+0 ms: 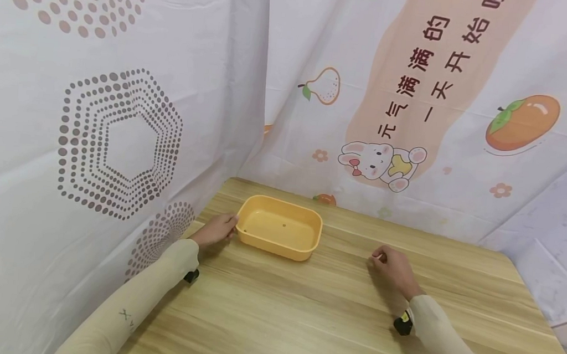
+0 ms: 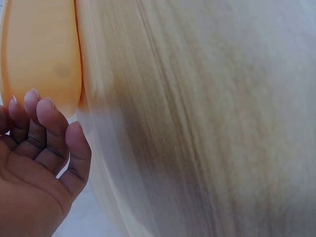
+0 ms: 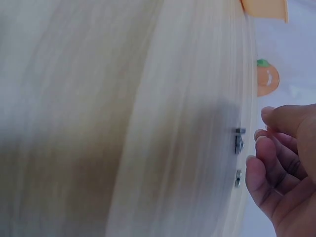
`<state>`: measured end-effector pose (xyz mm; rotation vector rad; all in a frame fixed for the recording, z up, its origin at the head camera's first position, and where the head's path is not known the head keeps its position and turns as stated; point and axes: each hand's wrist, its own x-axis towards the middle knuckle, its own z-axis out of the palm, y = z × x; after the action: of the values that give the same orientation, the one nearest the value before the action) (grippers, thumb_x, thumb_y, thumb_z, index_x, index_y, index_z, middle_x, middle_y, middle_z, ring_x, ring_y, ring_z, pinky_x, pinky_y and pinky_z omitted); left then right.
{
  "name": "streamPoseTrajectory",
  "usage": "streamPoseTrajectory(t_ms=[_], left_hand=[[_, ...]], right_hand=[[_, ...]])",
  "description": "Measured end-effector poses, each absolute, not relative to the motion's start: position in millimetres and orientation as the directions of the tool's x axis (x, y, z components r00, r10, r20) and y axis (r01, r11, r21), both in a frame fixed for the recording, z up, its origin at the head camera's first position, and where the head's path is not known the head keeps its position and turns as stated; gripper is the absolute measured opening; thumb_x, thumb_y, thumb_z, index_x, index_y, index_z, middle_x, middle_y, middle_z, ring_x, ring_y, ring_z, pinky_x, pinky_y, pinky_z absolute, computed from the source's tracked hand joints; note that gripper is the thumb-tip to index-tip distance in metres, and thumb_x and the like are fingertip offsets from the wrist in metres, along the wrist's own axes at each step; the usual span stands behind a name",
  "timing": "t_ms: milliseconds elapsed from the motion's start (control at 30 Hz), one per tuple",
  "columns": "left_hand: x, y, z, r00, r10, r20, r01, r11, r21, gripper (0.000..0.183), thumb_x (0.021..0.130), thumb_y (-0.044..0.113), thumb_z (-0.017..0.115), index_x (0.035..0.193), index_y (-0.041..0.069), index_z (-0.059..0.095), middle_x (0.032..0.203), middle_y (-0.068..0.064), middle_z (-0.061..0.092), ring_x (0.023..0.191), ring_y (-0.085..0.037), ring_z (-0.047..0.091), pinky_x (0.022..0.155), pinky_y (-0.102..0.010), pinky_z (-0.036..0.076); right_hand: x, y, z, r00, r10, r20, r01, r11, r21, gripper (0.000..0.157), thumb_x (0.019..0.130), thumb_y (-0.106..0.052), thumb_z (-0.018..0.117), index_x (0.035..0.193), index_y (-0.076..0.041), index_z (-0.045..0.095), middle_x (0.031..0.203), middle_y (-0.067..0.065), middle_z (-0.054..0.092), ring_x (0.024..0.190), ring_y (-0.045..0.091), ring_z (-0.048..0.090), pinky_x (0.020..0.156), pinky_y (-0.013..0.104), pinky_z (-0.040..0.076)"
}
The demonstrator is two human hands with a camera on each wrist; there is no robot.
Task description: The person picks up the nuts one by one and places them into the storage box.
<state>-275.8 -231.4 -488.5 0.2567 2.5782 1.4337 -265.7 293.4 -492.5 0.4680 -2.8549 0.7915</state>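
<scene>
Backdrop (image 1: 465, 152): printed white cloth hangs across the upper part of my head view, with dotted hexagons at left and fruit, Chinese characters and a cartoon rabbit (image 1: 381, 165) lying sideways towards the upper right.
Worktop (image 1: 277, 315): light wood grain, spread across the lower part of the frame, its far side running along the cloth.
Yellow bin (image 1: 274, 248): shallow, rounded at the corners, standing upright near the centre of the frame, towards the worktop's far side. I make out a dark speck on its floor, too small to name.
Left hand (image 1: 215, 230): left of centre, touching the bin's left end. From that wrist I see its fingers (image 2: 52, 114) half bent and slightly spread; with little of the thumb in view, I cannot tell whether they pinch the rim.
Right hand (image 1: 393, 266): right of centre, low over the worktop, well apart from the bin. Its fingers curl, with thumb and forefinger narrow; I cannot tell whether anything small sits between them.
Metal pieces (image 3: 239, 144): small, lying on the worktop just beside that hand, at the right of my right wrist view.
Sleeves (image 1: 150, 277): cream, entering from both lower corners.
</scene>
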Motion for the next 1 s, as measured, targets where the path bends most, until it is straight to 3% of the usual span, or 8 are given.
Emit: streamPoseTrajectory(t_ms=[433, 1000], left_hand=[[-275.9, -231.9, -488.1, -0.968, 0.240, -0.066, 0.068, 0.508, 0.858, 0.033, 0.115, 0.027, 0.036, 0.098, 0.006, 0.056, 0.079, -0.010, 0.057, 0.065, -0.017, 0.049, 0.059, -0.028, 0.042], [-275.0, -231.8, -486.9, -0.966, 0.250, -0.061, 0.080, 0.517, 0.852, 0.035, 0.115, 0.027, 0.035, 0.102, 0.005, 0.058, 0.081, -0.013, 0.059, 0.065, -0.017, 0.049, 0.057, -0.028, 0.041]], right_hand=[[-263.1, 311.3, -498.0, -0.964, -0.216, 0.156, -0.266, 0.833, -0.485, 0.017, 0.098, -0.017, 0.073, 0.099, -0.001, 0.067, 0.084, 0.007, 0.070, 0.064, 0.014, 0.058, 0.055, 0.029, 0.048], [-264.0, 318.7, -502.9, -0.956, -0.258, 0.136, -0.291, 0.821, -0.491, 0.010, 0.099, -0.014, 0.071, 0.094, -0.006, 0.070, 0.072, -0.003, 0.064, 0.056, 0.013, 0.054, 0.049, 0.028, 0.046]])
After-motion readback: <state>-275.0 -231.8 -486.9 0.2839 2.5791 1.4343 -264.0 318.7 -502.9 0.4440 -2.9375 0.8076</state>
